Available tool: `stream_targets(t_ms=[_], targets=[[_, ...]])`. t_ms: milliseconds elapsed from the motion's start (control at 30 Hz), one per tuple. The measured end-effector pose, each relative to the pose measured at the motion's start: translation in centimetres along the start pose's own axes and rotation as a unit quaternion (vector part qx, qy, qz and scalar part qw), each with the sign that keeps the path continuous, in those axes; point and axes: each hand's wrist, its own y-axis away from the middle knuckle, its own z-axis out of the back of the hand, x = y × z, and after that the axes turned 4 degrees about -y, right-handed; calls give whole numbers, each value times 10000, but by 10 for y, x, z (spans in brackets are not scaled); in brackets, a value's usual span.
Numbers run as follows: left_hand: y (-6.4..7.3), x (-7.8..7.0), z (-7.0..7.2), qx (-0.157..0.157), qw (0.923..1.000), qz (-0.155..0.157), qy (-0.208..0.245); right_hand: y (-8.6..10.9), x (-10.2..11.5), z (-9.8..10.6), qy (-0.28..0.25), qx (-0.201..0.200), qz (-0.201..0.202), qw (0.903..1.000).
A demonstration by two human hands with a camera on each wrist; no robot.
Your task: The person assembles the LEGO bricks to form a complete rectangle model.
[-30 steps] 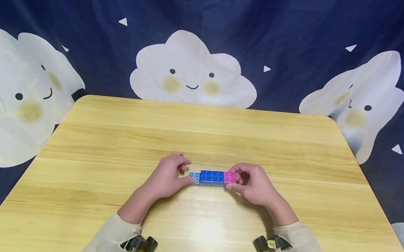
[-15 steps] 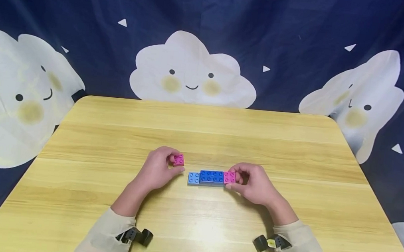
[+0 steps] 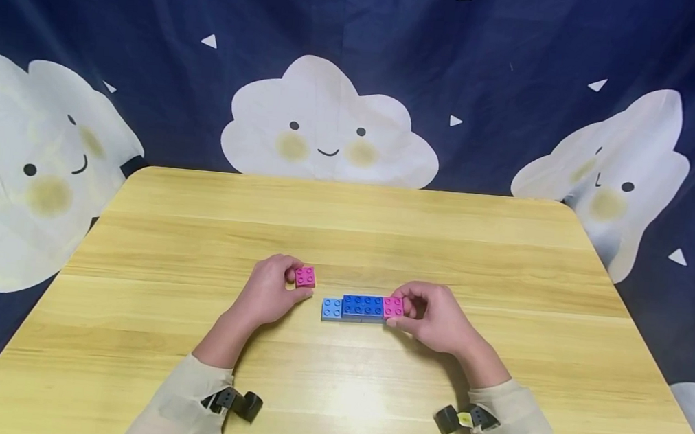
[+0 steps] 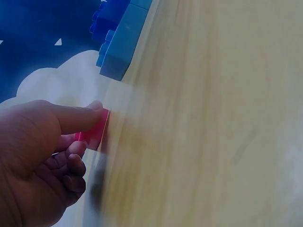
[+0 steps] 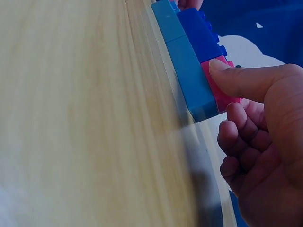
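My left hand [image 3: 267, 294] pinches a loose pink building brick [image 3: 305, 277] between thumb and fingers, to the left of and a little behind a two-layer brick row. In that row, light blue bricks [image 5: 187, 71] form the bottom layer, their studs bare at the left end. On top sit a dark blue brick [image 3: 362, 305] and, at the right end, a second pink brick [image 3: 393, 307]. My right hand [image 3: 434, 319] holds that end, its thumb against the pink side in the right wrist view. Close over the tabletop, the loose brick is partly hidden by my left thumb in the left wrist view.
The row lies on a wooden table [image 3: 346, 231] with rounded far corners. Behind it hangs a dark blue cloth [image 3: 389, 27] printed with white clouds. A small black camera [image 3: 238, 404] is strapped at each sleeve cuff.
My left hand has moved left, away from the row's light blue end, with the loose pink brick coming fully into view in its grip. My right hand stays at the row's right end.
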Motion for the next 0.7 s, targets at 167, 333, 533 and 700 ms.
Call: stream_targets(t_ms=[167,333,533,700], targets=[[-2,2,-3,32,10000,34,-48,1,0,0,-35,-10,-18,10000],[-2,2,-4,57,9999,89,-2,1,-1,-1,-77,-1,-24,10000],[-1,-3,-2,0,10000,65,59,1,-1,-1,-95,-1,-55,9999],[2,-8,2,-47,9998,47,181,1,-1,-1,-97,-3,-76,9999]])
